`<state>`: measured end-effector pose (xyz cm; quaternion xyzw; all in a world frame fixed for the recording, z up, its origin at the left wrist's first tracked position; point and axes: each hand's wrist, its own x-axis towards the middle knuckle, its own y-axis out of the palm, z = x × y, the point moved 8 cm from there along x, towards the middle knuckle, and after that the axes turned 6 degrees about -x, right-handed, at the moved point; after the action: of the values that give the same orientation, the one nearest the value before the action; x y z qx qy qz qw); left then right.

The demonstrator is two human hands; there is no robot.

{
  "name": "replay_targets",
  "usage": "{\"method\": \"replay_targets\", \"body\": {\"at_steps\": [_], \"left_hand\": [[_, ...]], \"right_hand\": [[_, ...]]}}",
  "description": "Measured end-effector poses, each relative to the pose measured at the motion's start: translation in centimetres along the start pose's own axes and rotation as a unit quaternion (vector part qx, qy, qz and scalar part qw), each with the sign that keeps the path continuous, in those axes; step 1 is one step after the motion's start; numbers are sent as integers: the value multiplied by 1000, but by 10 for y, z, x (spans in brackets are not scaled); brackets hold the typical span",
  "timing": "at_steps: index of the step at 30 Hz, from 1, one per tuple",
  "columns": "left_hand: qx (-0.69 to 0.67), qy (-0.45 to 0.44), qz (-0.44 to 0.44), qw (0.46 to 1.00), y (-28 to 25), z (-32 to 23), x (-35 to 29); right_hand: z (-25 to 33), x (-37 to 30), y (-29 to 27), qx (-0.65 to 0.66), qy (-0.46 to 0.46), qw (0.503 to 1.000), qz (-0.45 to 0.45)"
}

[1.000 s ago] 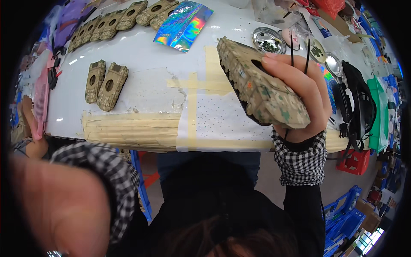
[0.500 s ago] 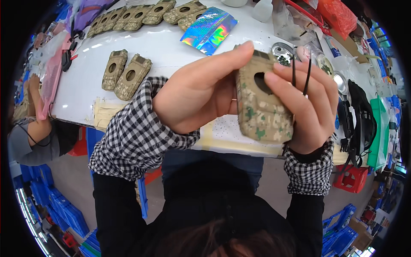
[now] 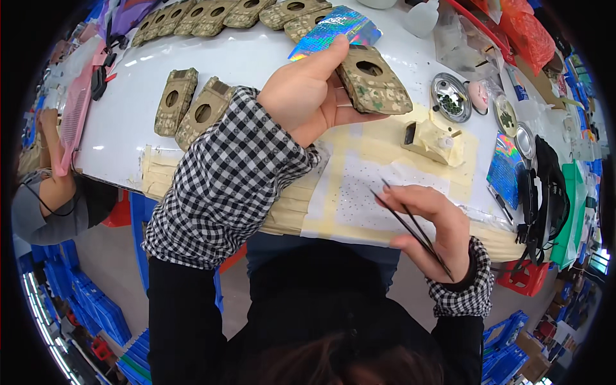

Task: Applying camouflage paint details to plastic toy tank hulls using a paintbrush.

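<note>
My left hand (image 3: 298,93) is closed around the edge of a camouflage-patterned model tank hull (image 3: 384,88) with a round hole in its top, lifted over the table. Lower right, my right hand (image 3: 443,221) has a pair of dark tweezers (image 3: 414,232) between thumb and fingers, tips apart with nothing visible between them. Below those tips lies a white sheet (image 3: 359,192) scattered with tiny dark specks. Two more hulls of the same kind, a left one (image 3: 174,102) and a right one (image 3: 206,110), rest beside my left sleeve.
A row of similar hulls (image 3: 247,13) lines the far edge, beside a shiny holographic pouch (image 3: 337,27). A tape-covered block (image 3: 431,142) and a round tin (image 3: 451,96) of dark green bits stand at right. Another person's arm (image 3: 54,141) shows at far left.
My right hand has let go of the hull and moved down and nearer with the tweezers. My left hand has turned the hull and carried it slightly up and away.
</note>
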<state>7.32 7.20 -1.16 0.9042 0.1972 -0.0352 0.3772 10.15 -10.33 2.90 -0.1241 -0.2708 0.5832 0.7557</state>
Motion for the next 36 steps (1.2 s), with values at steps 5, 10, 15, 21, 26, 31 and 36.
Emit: {"method": "replay_targets", "body": {"at_steps": [5, 10, 15, 21, 26, 31, 36], "left_hand": [[-59, -8, 0, 998, 0, -3, 2], [-44, -4, 31, 999, 3, -1, 3], [-31, -3, 14, 999, -1, 2, 3], [-24, 0, 31, 999, 0, 2, 3], [-23, -1, 55, 998, 3, 1, 2], [-25, 0, 46, 999, 1, 3, 4], [-5, -5, 33, 999, 1, 3, 3]], "right_hand": [[-7, 19, 10, -8, 27, 999, 45], [-32, 8, 15, 83, 137, 987, -31], [-25, 14, 14, 6, 54, 999, 1], [-28, 12, 16, 18, 73, 997, 0], [-29, 13, 19, 17, 84, 996, 5], [-30, 13, 19, 16, 85, 996, 6], [-32, 12, 20, 19, 86, 996, 3]]}}
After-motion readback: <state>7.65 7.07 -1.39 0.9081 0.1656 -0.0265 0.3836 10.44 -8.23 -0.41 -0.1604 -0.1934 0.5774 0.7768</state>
